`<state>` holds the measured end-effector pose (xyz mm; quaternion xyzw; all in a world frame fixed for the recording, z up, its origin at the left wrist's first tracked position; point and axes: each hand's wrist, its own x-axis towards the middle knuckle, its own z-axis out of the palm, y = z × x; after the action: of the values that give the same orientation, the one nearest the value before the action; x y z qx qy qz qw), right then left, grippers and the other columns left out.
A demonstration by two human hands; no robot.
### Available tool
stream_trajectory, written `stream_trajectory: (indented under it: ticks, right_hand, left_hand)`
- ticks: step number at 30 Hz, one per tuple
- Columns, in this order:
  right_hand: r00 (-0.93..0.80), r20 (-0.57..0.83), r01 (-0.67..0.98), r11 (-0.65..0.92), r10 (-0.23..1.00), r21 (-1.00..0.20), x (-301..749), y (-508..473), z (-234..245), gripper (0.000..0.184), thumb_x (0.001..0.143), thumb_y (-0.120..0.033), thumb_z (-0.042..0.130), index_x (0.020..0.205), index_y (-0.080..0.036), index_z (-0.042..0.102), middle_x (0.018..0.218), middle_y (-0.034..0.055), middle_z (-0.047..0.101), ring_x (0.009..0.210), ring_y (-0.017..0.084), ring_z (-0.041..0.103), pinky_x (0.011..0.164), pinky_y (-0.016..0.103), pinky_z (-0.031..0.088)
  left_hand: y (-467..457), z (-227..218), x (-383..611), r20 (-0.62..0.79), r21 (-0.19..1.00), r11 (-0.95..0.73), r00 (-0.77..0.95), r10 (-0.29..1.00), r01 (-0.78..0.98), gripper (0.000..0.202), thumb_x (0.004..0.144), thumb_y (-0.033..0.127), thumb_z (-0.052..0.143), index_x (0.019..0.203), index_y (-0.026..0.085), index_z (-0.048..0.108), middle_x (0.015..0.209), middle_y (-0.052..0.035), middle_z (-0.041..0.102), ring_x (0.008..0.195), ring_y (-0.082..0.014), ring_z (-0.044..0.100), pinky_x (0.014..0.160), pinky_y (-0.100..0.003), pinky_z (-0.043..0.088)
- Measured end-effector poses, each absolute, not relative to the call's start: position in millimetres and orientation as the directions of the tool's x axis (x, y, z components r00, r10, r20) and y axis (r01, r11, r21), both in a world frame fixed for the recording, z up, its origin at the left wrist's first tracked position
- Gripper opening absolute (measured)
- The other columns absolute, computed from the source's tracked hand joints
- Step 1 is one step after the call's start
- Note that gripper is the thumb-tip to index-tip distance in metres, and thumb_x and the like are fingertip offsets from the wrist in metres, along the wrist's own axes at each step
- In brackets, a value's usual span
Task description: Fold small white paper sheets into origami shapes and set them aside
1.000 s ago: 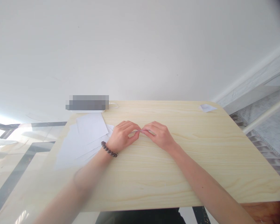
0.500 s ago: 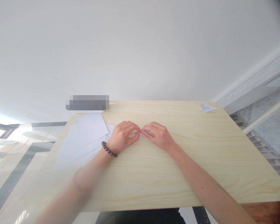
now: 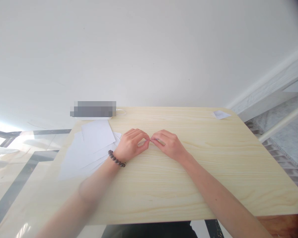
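Note:
Over the middle of the table, my left hand (image 3: 129,144) and my right hand (image 3: 171,144) meet fingertip to fingertip. Each is closed in a pinch of thumb and fingers. Between them only a thin, pale edge shows, seen as a sliver of paper (image 3: 155,139) inside the right hand's grip; its shape is mostly hidden by the fingers. A dark bead bracelet (image 3: 117,160) circles my left wrist. Behind that wrist, several loose white paper sheets (image 3: 97,135) lie overlapping on the left side of the table.
The pale wooden table (image 3: 225,165) stands against a white wall (image 3: 149,53). A small folded paper (image 3: 221,114) rests at its far right corner. At the back left is a blurred-out dark object (image 3: 94,109) with a white cable (image 3: 121,112) beside it.
Both hands stay in almost the same place. The pale sliver at the left hand's fingers shows less now, while the pinch is unchanged.

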<state>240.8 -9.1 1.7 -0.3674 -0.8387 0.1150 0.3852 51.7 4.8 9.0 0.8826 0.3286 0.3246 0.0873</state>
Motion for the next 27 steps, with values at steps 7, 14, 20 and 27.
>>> stream_trajectory:
  ticks: [7, 14, 20, 27]
  right_hand:
    - [-0.4, 0.537, 0.533, 0.665, 0.743, -0.523, 242.9, -8.9, 1.8, 0.008, 0.082, -0.024, 0.051, 0.083, -0.019, 0.057, 0.079, 0.0031, 0.062, 0.075, 0.014, 0.056, 0.069, 0.027, 0.046]
    - [-0.415, 0.554, 0.541, 0.685, 0.722, -0.487, 243.3, -7.9, 1.4, 0.009, 0.083, -0.023, 0.05, 0.082, -0.02, 0.058, 0.077, 0.003, 0.064, 0.074, 0.014, 0.057, 0.069, 0.027, 0.045]
    - [-0.432, 0.553, 0.508, 0.699, 0.712, -0.504, 243.4, -8.4, 1.9, 0.011, 0.083, -0.02, 0.049, 0.087, -0.019, 0.059, 0.083, 0.0031, 0.064, 0.078, 0.014, 0.057, 0.071, 0.028, 0.047]
    - [-0.434, 0.54, 0.522, 0.69, 0.721, -0.502, 242.5, -10.1, 3.5, 0.011, 0.083, -0.02, 0.048, 0.086, -0.019, 0.058, 0.081, 0.0036, 0.063, 0.077, 0.014, 0.057, 0.071, 0.028, 0.047]
  left_hand:
    - [4.2, 9.5, 51.8, 0.522, 0.363, -0.768, 0.568, 0.637, 0.528, 0.007, 0.078, 0.018, 0.05, 0.081, 0.018, 0.056, 0.079, -0.0024, 0.063, 0.075, -0.0142, 0.057, 0.071, -0.029, 0.043]
    - [4.2, 8.9, 51.7, 0.512, 0.353, -0.777, 0.588, 0.626, 0.521, 0.008, 0.079, 0.018, 0.05, 0.084, 0.018, 0.056, 0.082, -0.0026, 0.064, 0.078, -0.0146, 0.057, 0.074, -0.03, 0.043]
    - [4.8, 9.2, 51.2, 0.517, 0.35, -0.775, 0.582, 0.628, 0.526, 0.008, 0.079, 0.017, 0.05, 0.084, 0.018, 0.056, 0.082, -0.0022, 0.064, 0.079, -0.0144, 0.057, 0.075, -0.03, 0.043]
    - [5.3, 9.2, 51.0, 0.529, 0.34, -0.786, 0.587, 0.613, 0.515, 0.008, 0.079, 0.018, 0.05, 0.083, 0.018, 0.057, 0.081, -0.0024, 0.064, 0.078, -0.0144, 0.057, 0.075, -0.03, 0.043]
